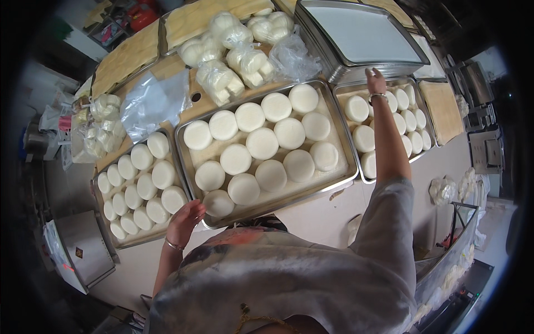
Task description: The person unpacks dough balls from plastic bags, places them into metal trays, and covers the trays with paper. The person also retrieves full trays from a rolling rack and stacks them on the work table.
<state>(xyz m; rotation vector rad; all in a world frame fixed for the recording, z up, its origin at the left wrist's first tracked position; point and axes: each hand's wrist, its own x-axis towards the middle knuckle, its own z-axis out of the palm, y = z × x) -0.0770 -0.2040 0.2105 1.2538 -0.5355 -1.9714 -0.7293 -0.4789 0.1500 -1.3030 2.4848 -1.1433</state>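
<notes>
My left hand (186, 221) is beside the lower left corner of a large metal tray (289, 207), its fingers loosely extended with nothing in them. Rows of round, flat white dough pieces (262, 143) fill that tray. Stretched out over the right-hand tray (364, 179) of dough pieces (356, 108), my right hand (376, 82) has its fingers at the near edge of a stack of metal trays (350, 75). The topmost of these has a pale, flat lining (364, 33). Part of the right-hand tray is hidden by my forearm.
Another tray of dough pieces (147, 186) lies at the left. Behind the middle tray are clear plastic sheets (153, 103) and several bags of white buns (219, 82). Wooden boards (439, 111) flank the trays. A wire-framed rack (453, 245) stands at lower right.
</notes>
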